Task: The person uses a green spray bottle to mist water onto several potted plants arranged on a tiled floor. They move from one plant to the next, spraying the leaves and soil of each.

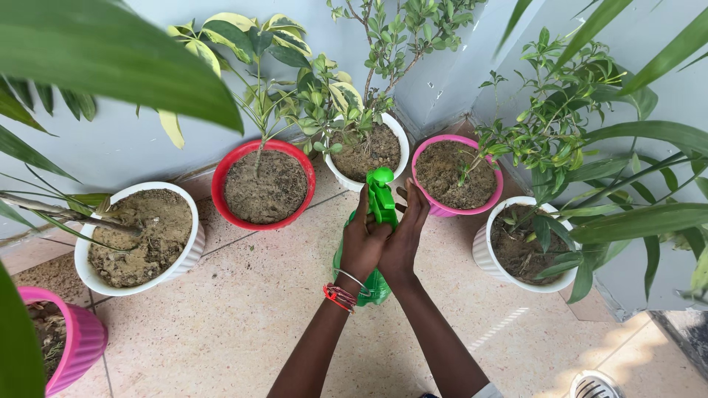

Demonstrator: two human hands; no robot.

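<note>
Speckled tile floor (243, 324) carries white, red and pink plant pots (262, 184).

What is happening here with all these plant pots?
A person holds a green spray bottle with both hands: the left hand wraps its neck and the right hand presses against its side. The nozzle points toward the white pot and the pink pot. A red pot stands to the left. The soil in them looks dry.

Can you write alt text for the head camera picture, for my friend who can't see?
Two hands, the left hand and right hand, hold a green spray bottle over a tiled floor. Potted plants ring them: a red pot, white pots and pink pots.
</note>
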